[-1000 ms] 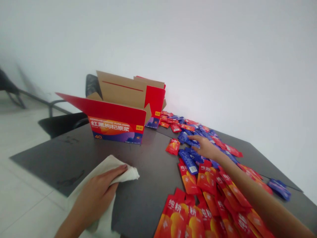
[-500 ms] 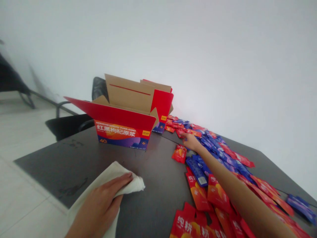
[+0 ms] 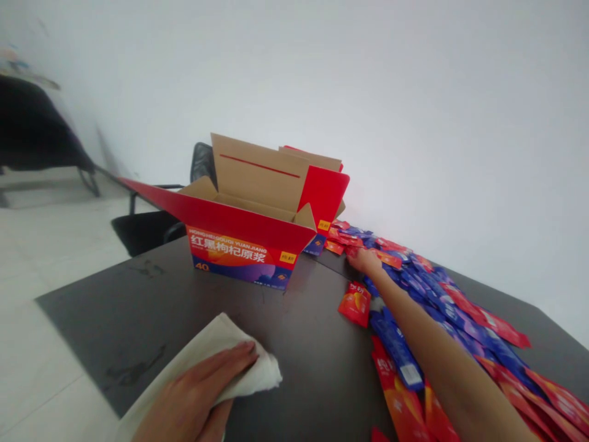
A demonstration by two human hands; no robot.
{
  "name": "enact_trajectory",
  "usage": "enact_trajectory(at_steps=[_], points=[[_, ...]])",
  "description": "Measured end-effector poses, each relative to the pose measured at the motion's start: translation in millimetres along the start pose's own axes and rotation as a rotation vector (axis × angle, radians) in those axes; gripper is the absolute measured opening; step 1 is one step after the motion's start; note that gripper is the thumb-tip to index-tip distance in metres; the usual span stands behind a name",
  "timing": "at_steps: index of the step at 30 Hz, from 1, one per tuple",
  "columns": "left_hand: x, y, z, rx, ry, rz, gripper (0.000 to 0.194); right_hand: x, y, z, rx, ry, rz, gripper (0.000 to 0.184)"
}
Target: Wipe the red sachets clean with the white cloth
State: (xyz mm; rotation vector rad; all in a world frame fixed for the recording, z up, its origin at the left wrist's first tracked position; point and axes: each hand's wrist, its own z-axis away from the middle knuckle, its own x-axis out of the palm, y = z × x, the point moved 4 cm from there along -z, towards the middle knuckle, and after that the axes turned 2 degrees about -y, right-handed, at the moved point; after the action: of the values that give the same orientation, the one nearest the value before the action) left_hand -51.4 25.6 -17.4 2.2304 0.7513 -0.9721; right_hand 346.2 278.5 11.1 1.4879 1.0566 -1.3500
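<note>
A folded off-white cloth point(image 3: 221, 334) lies on the dark table under my left hand point(image 3: 197, 387). The fingers press together over it, with the thumb tucked along its near side. My right hand point(image 3: 365, 262) is stretched far out to the right of the box, its fingers closed at the edge of a red sachet point(image 3: 352, 251). The exact grip is partly hidden by the hand. Near that wrist, a single red-orange sachet point(image 3: 356, 303) rests apart from the spread of red and blue sachets point(image 3: 432, 301). My right forearm passes over several of them.
An open carton point(image 3: 239, 258) with red flaps raised stands at the table's far left, and a second carton point(image 3: 324, 161) is behind it. Wet-looking smears point(image 3: 135, 371) mark the table point(image 3: 170, 307). Black chairs point(image 3: 145, 230) stand beyond, with a white wall point(image 3: 391, 123) behind.
The view has swung left and moved closer, so the cartons and sachets appear farther right. Left hand and cloth stay together on the table. The right hand remains by the far red sachets, fingers closed.
</note>
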Motion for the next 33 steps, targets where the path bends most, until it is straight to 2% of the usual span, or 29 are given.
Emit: enact_trajectory(at_steps=[6, 10, 12, 16, 19, 22, 25, 27, 29, 31, 33], points=[[1.4, -2.0, -0.1, 0.019, 0.007, 0.031, 0.064, -6.4, -15.5, -6.7, -0.019, -0.019, 0.059, 0.044], [-0.5, 1.1, -0.7, -0.013, 0.017, 0.019, 0.061, -10.1, -19.2, 7.5, -0.082, -0.037, 0.036, 0.038], [-0.5, 2.3, -1.6, -0.055, -0.016, 0.022, 0.056, -15.1, -16.5, 17.4, -0.107, -0.042, -0.006, 0.035], [2.7, 2.8, -2.4, -0.172, -0.132, 0.052, 0.05, -40.7, -3.0, 35.8, -0.115, -0.053, -0.149, 0.031], [4.5, 3.9, -3.2, -0.248, -0.197, 0.1, 0.05, -64.1, 4.8, 55.6, -0.122, -0.114, -0.321, 0.034], [4.8, 5.9, -5.5, -0.303, -0.254, 0.145, 0.05, -74.1, -1.8, 92.3, -0.194, -0.255, -0.563, 0.04], [4.2, 7.3, -7.5, -0.32, -0.272, 0.164, 0.05, -65.1, -23.6, 143.0, -0.263, -0.468, -0.847, 0.043], [4.1, 7.4, -8.0, -0.314, -0.267, 0.168, 0.05, -47.7, -46.5, 180.3, -0.198, -0.842, -1.277, 0.042], [3.9, 7.3, -8.4, -0.303, -0.259, 0.17, 0.049, -31.0, -67.2, 210.3, -0.08, -1.078, -1.513, 0.044], [3.1, 7.9, -9.1, -0.29, -0.251, 0.17, 0.048, -17.6, -83.1, 230.1, -0.005, -1.135, -1.651, 0.046], [1.7, 9.7, -10.1, -0.279, -0.248, 0.167, 0.048, -8.4, -93.4, 243.6, -0.007, -1.089, -1.702, 0.046]])
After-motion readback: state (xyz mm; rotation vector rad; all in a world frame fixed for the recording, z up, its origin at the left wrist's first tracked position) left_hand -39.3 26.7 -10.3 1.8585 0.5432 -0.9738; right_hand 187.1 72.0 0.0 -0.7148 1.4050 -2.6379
